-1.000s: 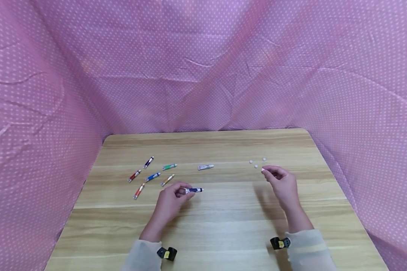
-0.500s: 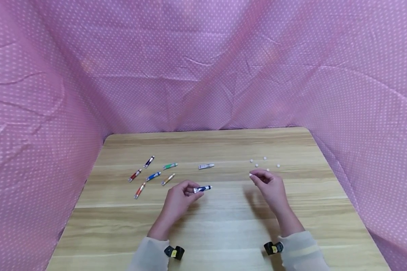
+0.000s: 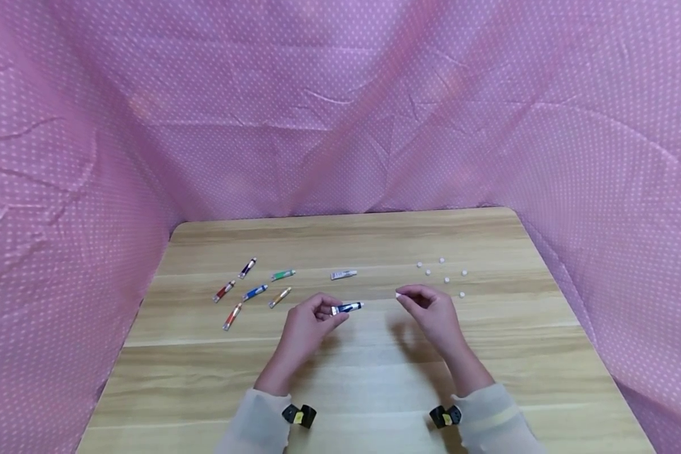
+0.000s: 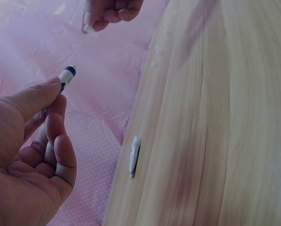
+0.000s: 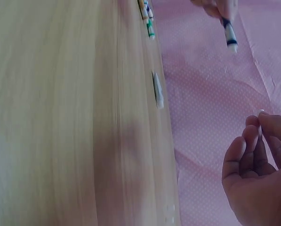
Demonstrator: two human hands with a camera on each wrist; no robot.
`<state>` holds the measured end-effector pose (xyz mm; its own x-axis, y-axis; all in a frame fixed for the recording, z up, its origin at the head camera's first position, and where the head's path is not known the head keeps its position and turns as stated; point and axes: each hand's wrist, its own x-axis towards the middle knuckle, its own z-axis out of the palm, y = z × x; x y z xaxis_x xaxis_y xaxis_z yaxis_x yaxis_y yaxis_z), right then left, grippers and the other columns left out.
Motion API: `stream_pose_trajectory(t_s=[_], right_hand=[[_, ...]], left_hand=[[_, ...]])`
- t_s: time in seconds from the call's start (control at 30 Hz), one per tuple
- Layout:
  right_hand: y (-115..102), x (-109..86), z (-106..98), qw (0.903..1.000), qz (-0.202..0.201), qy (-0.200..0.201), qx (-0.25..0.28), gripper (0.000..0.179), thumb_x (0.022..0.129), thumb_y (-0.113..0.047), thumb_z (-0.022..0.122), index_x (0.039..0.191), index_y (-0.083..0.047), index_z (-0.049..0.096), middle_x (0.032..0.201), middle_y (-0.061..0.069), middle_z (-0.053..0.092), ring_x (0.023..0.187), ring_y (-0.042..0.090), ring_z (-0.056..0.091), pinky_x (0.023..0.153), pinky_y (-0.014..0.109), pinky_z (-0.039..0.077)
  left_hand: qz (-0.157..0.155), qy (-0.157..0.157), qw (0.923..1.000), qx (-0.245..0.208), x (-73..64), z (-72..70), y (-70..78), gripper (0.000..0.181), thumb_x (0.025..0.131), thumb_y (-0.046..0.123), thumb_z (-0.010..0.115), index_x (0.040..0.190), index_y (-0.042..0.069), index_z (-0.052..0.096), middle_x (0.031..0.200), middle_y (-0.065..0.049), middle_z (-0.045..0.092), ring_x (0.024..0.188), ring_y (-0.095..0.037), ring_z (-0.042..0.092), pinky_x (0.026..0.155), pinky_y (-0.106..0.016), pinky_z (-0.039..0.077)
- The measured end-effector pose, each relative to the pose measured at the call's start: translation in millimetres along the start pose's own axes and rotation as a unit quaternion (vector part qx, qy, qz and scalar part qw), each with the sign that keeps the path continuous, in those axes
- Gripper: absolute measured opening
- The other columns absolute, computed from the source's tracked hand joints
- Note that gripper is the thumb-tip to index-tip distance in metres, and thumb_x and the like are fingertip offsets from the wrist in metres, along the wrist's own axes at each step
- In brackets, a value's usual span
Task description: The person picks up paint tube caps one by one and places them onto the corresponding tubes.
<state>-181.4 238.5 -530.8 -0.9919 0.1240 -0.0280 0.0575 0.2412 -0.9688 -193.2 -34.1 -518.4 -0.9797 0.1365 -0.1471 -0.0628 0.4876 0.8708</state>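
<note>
Between thumb and fingertips my left hand (image 3: pixel 308 325) pinches a dark blue and white paint tube (image 3: pixel 349 308), held above the table with its nozzle end toward the right. In the left wrist view this paint tube (image 4: pixel 68 75) shows a dark blue band just below its pale tip. Facing it, my right hand (image 3: pixel 436 318) pinches a small white cap (image 3: pixel 398 295); the fingertips mostly cover the cap (image 5: pixel 261 111) in the right wrist view. A short gap separates the cap from the tube's tip.
A whitish paint tube (image 3: pixel 343 275) lies behind the hands. Several coloured tubes, among them a green tube (image 3: pixel 283 275) and a red tube (image 3: pixel 224 291), lie at the left. Several loose white caps (image 3: pixel 446 279) are scattered at the right. Pink dotted cloth (image 3: pixel 340 126) surrounds the wooden table (image 3: pixel 352 239).
My right hand has moved left with the cap, uncovering more caps on the table. The left hand has moved right and slightly away with the paint tube. The hands are closer together.
</note>
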Motion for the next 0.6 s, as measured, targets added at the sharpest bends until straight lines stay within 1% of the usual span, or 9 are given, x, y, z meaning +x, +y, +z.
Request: stream_pose_trajectory(t_s=[0.07,0.17,0.23,0.3,0.4,0.5,0.6], right_hand=[[-2,-1.3,6,0.9999,-0.007,-0.009,-0.003,0.021,0.098,-0.013,0.081,0.116,-0.002,0.08,0.111,0.012,0.08,0.091,0.007,0.069,0.078,0.018,0.057],[-4,-5.0,14,0.9996,-0.007,-0.024,-0.01,0.021,0.097,-0.013,0.081,0.115,-0.002,0.08,0.11,0.013,0.081,0.091,0.007,0.069,0.079,0.019,0.057],[-5,-7.4,18,0.9993,-0.005,-0.033,-0.02,0.021,0.097,-0.014,0.082,0.115,-0.003,0.081,0.108,0.012,0.081,0.09,0.009,0.069,0.078,0.02,0.057],[-7,-9.7,22,0.9988,-0.002,-0.039,-0.029,0.02,0.097,-0.014,0.082,0.115,-0.005,0.081,0.108,0.01,0.081,0.09,0.011,0.069,0.079,0.021,0.057],[-9,-12.2,26,0.998,-0.004,-0.046,-0.043,0.016,0.097,-0.012,0.081,0.113,-0.01,0.082,0.106,0.008,0.081,0.09,0.014,0.068,0.078,0.021,0.057],[-10,-13.9,29,0.9971,-0.014,-0.05,-0.055,0.015,0.097,-0.009,0.081,0.111,-0.012,0.083,0.105,0.007,0.08,0.091,0.015,0.068,0.079,0.022,0.057],[-9,-14.5,32,0.9963,-0.028,-0.049,-0.064,0.014,0.096,-0.007,0.081,0.109,-0.013,0.083,0.103,0.007,0.081,0.091,0.015,0.068,0.08,0.022,0.057]], left_hand=[[0.004,0.0,1.0,-0.003,-0.2,1.3,1.7,0.018,0.095,0.027,0.086,0.111,0.025,0.077,0.098,0.002,0.074,0.087,-0.017,0.066,0.071,-0.024,0.056],[0.002,-0.001,0.9999,-0.01,-1.0,3.6,4.4,0.02,0.095,0.027,0.086,0.112,0.025,0.077,0.099,0.002,0.074,0.088,-0.016,0.066,0.072,-0.024,0.056],[0.005,-0.005,0.9999,-0.01,-1.8,5.0,5.7,0.02,0.095,0.027,0.086,0.113,0.024,0.077,0.099,0.001,0.074,0.088,-0.016,0.066,0.073,-0.024,0.056],[0.002,-0.008,0.9999,-0.013,-2.1,6.3,7.1,0.02,0.095,0.027,0.086,0.113,0.025,0.077,0.098,0.002,0.073,0.088,-0.015,0.066,0.073,-0.024,0.055],[0.008,-0.015,0.9998,-0.013,-2.4,7.6,8.9,0.02,0.095,0.027,0.086,0.113,0.024,0.077,0.098,0.001,0.074,0.088,-0.016,0.066,0.073,-0.024,0.055],[0.009,-0.023,0.9996,-0.013,-2.9,8.4,9.7,0.019,0.095,0.027,0.085,0.113,0.025,0.077,0.098,0.001,0.074,0.087,-0.016,0.066,0.073,-0.024,0.056],[0.007,-0.03,0.9994,-0.013,-3.5,9.0,9.2,0.019,0.096,0.027,0.085,0.112,0.025,0.077,0.098,0.002,0.074,0.087,-0.017,0.066,0.073,-0.025,0.056]])
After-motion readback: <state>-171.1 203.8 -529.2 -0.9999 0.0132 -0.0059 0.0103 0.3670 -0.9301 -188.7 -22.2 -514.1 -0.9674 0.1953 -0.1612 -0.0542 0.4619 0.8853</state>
